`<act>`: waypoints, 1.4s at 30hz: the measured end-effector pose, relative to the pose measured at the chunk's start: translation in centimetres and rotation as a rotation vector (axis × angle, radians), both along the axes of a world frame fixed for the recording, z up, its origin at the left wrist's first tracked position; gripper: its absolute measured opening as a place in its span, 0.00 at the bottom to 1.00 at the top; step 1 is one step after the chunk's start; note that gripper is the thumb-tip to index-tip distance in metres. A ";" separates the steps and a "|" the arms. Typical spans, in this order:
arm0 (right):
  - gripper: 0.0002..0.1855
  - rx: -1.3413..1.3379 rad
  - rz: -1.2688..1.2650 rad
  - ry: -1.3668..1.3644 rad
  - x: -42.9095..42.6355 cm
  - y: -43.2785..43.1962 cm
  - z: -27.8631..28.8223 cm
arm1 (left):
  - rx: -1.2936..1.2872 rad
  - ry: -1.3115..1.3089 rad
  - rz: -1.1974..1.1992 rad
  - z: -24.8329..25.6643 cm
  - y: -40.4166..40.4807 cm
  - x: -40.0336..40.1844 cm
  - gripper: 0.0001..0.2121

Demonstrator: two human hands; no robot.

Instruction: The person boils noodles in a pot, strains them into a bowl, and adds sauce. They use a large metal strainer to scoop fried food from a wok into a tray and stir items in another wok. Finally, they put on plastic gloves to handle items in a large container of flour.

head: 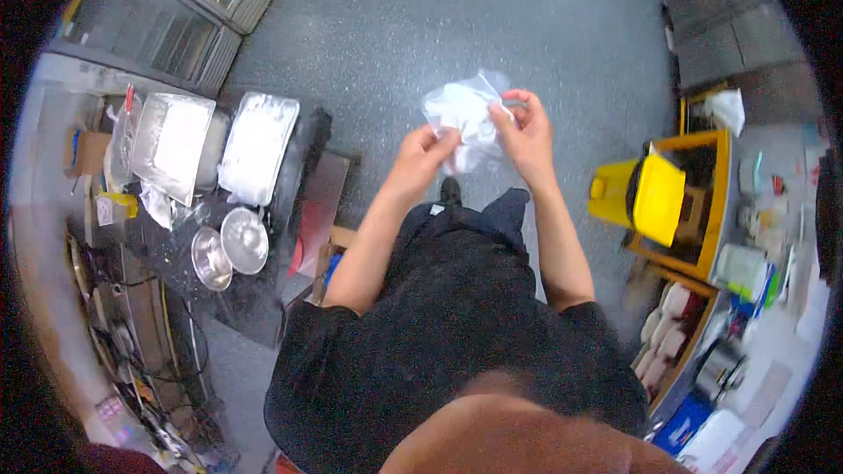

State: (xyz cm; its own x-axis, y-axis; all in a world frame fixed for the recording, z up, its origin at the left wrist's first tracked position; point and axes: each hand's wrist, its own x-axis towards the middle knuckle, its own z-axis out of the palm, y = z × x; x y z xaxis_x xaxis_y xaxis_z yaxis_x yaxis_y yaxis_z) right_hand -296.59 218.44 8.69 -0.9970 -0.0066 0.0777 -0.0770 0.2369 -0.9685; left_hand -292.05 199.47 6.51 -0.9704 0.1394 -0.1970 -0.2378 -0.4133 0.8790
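A clear plastic bag (467, 108) with something white in or behind it is held out in front of my body, above the grey floor. My left hand (427, 157) pinches its lower left part between thumb and fingers. At its right edge, my right hand (529, 131) grips the plastic with thumb and forefinger. Blur hides the exact contents of the bag. Both forearms reach forward from the short sleeves of a black shirt.
Left, a dark table bears metal trays (259, 148) with white on them and two metal bowls (244, 240). Glass-fronted cabinets (151, 20) stand beyond. On the right are a yellow bin (658, 197), an orange-framed shelf unit (721, 210) and a cluttered worktop with a metal pot (719, 368).
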 end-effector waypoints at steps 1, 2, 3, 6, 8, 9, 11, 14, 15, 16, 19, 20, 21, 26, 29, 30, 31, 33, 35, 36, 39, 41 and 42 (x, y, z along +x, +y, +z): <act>0.19 0.103 0.009 0.067 -2.7 -0.7 0.3 | -0.170 0.064 0.002 1.4 -0.5 -2.0 0.14; 0.22 0.331 -0.071 0.270 -5.6 -0.3 1.4 | -0.455 0.080 -0.062 2.9 -0.7 -4.1 0.14; 0.22 0.274 -0.129 0.354 -8.1 -1.1 4.0 | -0.542 0.247 0.099 3.9 0.9 -5.8 0.14; 0.12 -0.122 -0.229 0.743 -17.4 -3.8 11.8 | -0.565 0.743 -0.264 2.1 5.1 -12.0 0.16; 0.12 -0.318 -0.188 0.885 -22.8 -4.1 16.1 | -0.063 0.419 -0.142 5.6 8.3 -15.7 0.20; 0.14 -0.521 -0.229 0.834 -25.7 -3.5 17.6 | -0.042 0.231 -0.292 6.1 7.0 -18.5 0.21; 0.13 -1.014 0.052 0.814 -33.7 -0.8 17.7 | -0.110 0.462 -0.147 6.4 6.3 -23.9 0.18; 0.12 -1.270 0.066 0.835 -42.1 -6.0 17.9 | -0.352 0.920 0.337 2.0 8.6 -34.1 0.16; 0.12 -1.235 0.079 0.792 -43.7 -8.4 18.7 | -0.471 1.060 0.563 1.3 9.3 -38.1 0.16; 0.12 -1.204 0.070 0.764 -45.5 -10.3 19.9 | -0.544 1.120 0.643 1.3 7.6 -40.9 0.16; 0.10 -1.367 0.120 0.809 -52.0 -15.3 23.5 | -0.605 1.078 0.728 2.4 2.2 -46.9 0.18; 0.12 -1.405 0.289 0.893 -55.9 -16.9 22.4 | -0.594 1.043 0.713 2.8 0.1 -48.0 0.19; 0.12 -1.386 0.350 0.823 -57.1 -20.1 21.9 | -0.587 1.009 0.693 3.7 -2.4 -48.9 0.19; 0.14 -1.503 0.843 0.408 -59.9 -33.4 24.5 | -0.740 0.789 0.679 8.9 -13.0 -52.8 0.19; 0.13 -1.432 0.751 0.595 -62.4 -40.0 24.7 | -0.830 0.737 0.818 9.6 -19.2 -54.4 0.17; 0.13 -1.421 0.791 0.581 -63.1 -42.3 23.9 | -0.812 0.703 0.852 9.9 -21.4 -55.4 0.17; 0.12 -1.407 0.828 0.571 -63.9 -44.8 22.5 | -0.791 0.671 0.882 10.0 -23.6 -56.4 0.17; 0.11 -1.348 0.835 0.589 -65.5 -48.6 22.8 | -0.798 0.692 0.888 10.4 -27.0 -58.3 0.15; 0.11 -1.282 0.819 0.561 -66.7 -52.5 23.4 | -0.812 0.737 0.881 9.6 -30.6 -60.6 0.13; 0.11 -1.273 0.812 0.542 -67.2 -54.6 23.6 | -0.821 0.778 0.865 8.1 -32.9 -61.9 0.12; 0.10 -1.144 0.768 0.575 -69.8 -60.2 23.9 | -0.776 0.620 0.835 8.0 -39.2 -64.4 0.10; 0.09 -0.968 0.745 0.640 -72.4 -64.2 20.6 | -0.805 0.413 0.946 9.5 -45.1 -63.7 0.08; 0.09 -0.676 0.707 0.641 -72.8 -65.7 19.4 | -0.851 0.312 1.046 10.2 -48.3 -63.3 0.07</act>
State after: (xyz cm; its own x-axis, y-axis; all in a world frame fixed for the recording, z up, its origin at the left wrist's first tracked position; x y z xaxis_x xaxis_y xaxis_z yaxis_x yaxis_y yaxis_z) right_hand -369.42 152.74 28.07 -0.5649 -0.3096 0.7649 -0.5057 -0.6027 -0.6173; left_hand -355.31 151.16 16.73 -0.5670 -0.7258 0.3896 0.0984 0.4099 0.9068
